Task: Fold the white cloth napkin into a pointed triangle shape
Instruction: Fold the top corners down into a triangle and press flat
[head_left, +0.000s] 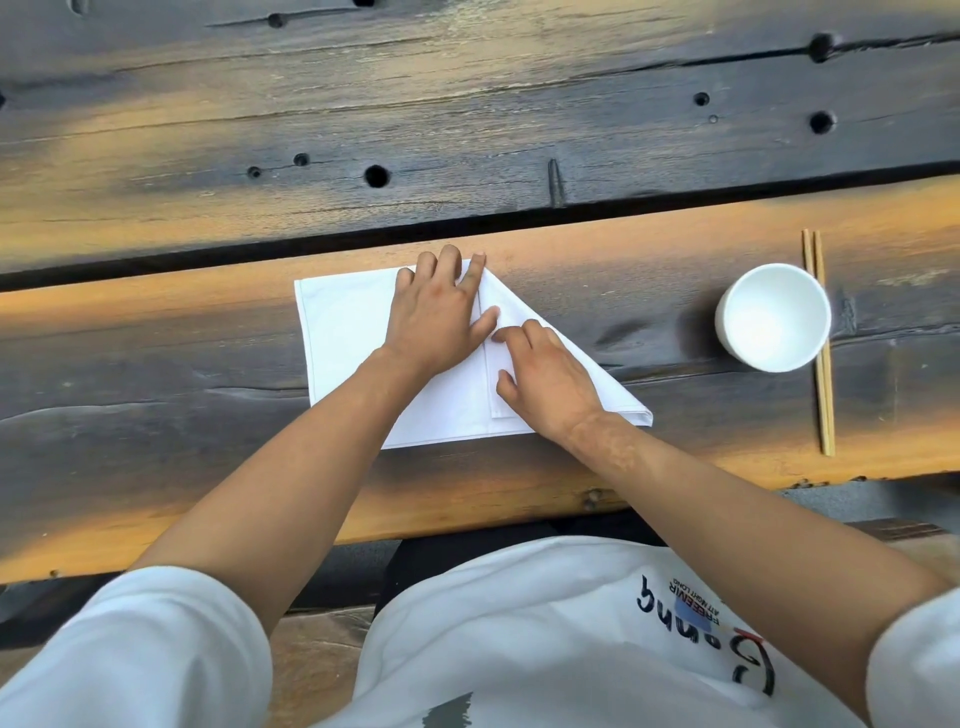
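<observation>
The white cloth napkin (343, 343) lies flat on the wooden table (156, 332), near its front edge. Its right side is folded over into a slanted flap that runs from the top middle down to a point at the lower right. My left hand (439, 312) lies flat on the napkin's top middle, fingers spread and pressing at the top of the fold. My right hand (545, 379) rests on the folded flap, its fingers bent and their tips pressing along the flap's vertical edge.
A white cup (774, 317) stands on the table to the right of the napkin. A pair of wooden chopsticks (821, 364) lies just beyond the cup, partly under it. A dark gap (208, 254) between planks runs behind the napkin.
</observation>
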